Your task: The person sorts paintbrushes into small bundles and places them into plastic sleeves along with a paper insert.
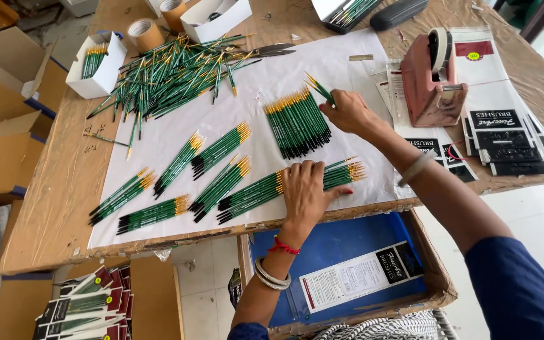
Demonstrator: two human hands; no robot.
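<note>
Left hand (pixel 305 187): lower centre of frame, palm down, fingers spread flat, pressing on a row of green brushes (pixel 266 187) with gold ferrules.
Right hand (pixel 346 112): right of centre, fingers pinched together on a few brushes (pixel 318 88), their gold ends pointing to the upper left.
Sorted stack (pixel 298 121): dense bundle just left of the right hand, gold ends up, dark tips down.
Small bundles: several lie fanned across the lower left of the white sheet (pixel 341 66), apart from one another.
Loose heap (pixel 174 72): upper left of frame, tangled green brushes, partly off the sheet.
Scissors (pixel 272 49): top centre, at the heap's right edge.
Tape dispenser (pixel 431 79): pink, upper right, on the brown table (pixel 51 208).
Printed sleeves (pixel 505 135): far right, black-and-white packets overlapping.
White box (pixel 99 66): upper left, holding brushes upright.
Blue-lined carton (pixel 347 245): below the table edge, one printed packet inside.
</note>
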